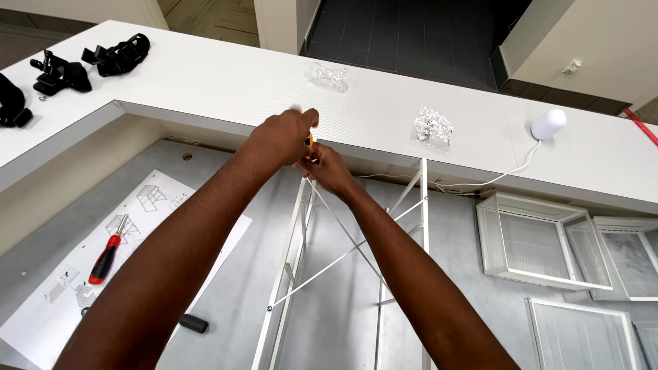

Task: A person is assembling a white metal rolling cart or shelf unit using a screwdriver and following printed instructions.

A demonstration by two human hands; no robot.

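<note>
On grey floor: red-and-black screwdriver [105,259] atop paper instruction sheet [41,322], white mesh panels [541,240] at right; 2 clear plastic hardware bags [433,127] & black straps [116,55] on white counter [219,82].

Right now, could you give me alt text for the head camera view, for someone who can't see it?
Two hands, left hand and right hand, meet at the top corner of a white metal frame, pinching a small orange-tipped thing against a white counter. On the grey floor below lie an instruction sheet, a red screwdriver and white mesh panels.
</note>
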